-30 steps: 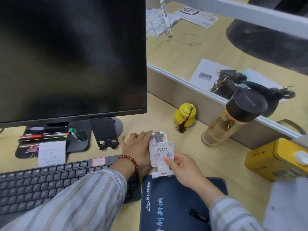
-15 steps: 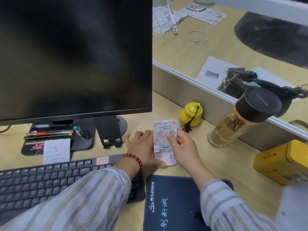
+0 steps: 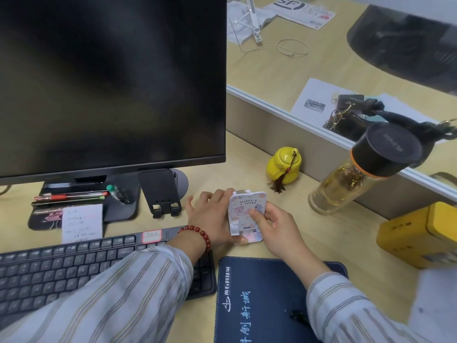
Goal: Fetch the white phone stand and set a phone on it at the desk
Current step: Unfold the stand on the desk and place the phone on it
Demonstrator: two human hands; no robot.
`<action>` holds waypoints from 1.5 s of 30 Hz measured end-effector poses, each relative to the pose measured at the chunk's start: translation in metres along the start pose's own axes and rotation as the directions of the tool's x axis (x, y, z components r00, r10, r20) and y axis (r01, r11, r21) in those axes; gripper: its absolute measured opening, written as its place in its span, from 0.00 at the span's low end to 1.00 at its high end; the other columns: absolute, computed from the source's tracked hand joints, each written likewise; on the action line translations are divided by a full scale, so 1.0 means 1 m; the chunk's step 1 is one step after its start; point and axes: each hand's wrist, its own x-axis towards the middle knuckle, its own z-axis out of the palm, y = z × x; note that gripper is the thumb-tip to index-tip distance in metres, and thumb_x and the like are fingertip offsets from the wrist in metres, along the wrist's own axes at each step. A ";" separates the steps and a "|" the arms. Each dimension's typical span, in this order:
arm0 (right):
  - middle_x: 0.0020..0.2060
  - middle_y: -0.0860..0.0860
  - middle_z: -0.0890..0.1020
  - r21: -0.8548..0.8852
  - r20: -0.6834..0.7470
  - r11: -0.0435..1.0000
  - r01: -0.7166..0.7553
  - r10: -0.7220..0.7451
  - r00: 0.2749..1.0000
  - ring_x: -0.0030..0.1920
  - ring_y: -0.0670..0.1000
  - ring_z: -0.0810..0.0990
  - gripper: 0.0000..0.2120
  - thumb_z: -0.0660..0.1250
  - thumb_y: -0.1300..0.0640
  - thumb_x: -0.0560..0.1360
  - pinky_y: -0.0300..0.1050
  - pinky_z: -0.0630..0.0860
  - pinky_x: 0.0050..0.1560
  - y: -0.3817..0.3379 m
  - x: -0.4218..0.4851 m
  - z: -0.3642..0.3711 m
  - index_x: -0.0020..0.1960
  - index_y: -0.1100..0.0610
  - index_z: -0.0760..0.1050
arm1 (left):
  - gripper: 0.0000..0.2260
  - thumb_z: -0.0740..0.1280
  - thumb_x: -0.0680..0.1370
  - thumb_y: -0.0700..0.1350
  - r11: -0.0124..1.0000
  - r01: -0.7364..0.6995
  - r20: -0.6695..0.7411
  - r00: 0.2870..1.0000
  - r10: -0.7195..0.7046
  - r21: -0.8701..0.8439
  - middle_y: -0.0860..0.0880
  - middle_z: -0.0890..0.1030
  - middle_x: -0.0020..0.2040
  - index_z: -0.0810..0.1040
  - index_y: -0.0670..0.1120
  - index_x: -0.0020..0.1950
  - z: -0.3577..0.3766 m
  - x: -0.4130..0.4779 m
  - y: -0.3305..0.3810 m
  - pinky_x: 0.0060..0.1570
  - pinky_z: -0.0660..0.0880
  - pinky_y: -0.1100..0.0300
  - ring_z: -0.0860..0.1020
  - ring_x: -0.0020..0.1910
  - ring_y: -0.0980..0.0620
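Note:
The white phone stand (image 3: pixel 244 214), printed with pink cartoon figures and "HAPPY TIMES", lies on the desk just beyond the blue mouse pad. My left hand (image 3: pixel 210 219) grips its left edge and base. My right hand (image 3: pixel 274 224) holds its right side, thumb pressed on the front plate. The plate looks folded low over the base. No phone shows in view.
A dark monitor (image 3: pixel 111 82) fills the left, with a black phone stand (image 3: pixel 160 191) under it. A keyboard (image 3: pixel 74 268) and blue mouse pad (image 3: pixel 267 305) lie near me. A yellow jar (image 3: pixel 284 167), glass bottle (image 3: pixel 358 174) and yellow box (image 3: pixel 420 236) stand to the right.
The stand's plate stood raised a second ago; both hands have since folded it down toward the base. The stand has stayed in about the same spot on the desk.

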 end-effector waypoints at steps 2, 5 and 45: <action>0.40 0.39 0.84 -0.016 0.009 1.000 -0.007 0.007 1.000 0.45 0.41 0.84 0.09 0.65 0.53 0.76 0.42 0.81 0.49 -0.001 -0.001 -0.001 0.43 0.39 0.76 | 0.49 0.68 0.57 0.73 1.000 0.000 -0.009 1.000 0.000 -0.011 0.58 0.64 0.68 0.54 0.59 0.74 0.001 0.000 0.000 0.67 0.48 0.39 0.61 0.68 0.49; 0.44 0.47 0.87 -0.008 0.028 1.000 -0.028 0.028 0.999 0.45 0.44 0.85 0.06 0.66 0.53 0.76 0.47 0.81 0.50 -0.005 -0.001 -0.005 0.45 0.42 0.79 | 0.50 0.62 0.54 0.76 1.000 0.000 -0.007 1.000 0.000 -0.018 0.59 0.65 0.67 0.56 0.60 0.73 0.002 0.000 -0.001 0.67 0.48 0.39 0.61 0.67 0.49; 0.73 0.46 0.59 -0.550 0.290 0.829 0.102 0.075 0.954 0.75 0.49 0.50 0.61 0.77 0.42 0.51 0.53 0.59 0.73 0.015 0.029 -0.034 0.72 0.34 0.41 | 0.50 0.73 0.55 0.67 0.994 -0.024 0.030 0.999 0.027 -0.110 0.63 0.67 0.66 0.55 0.61 0.73 -0.001 -0.008 0.000 0.68 0.42 0.42 0.55 0.72 0.51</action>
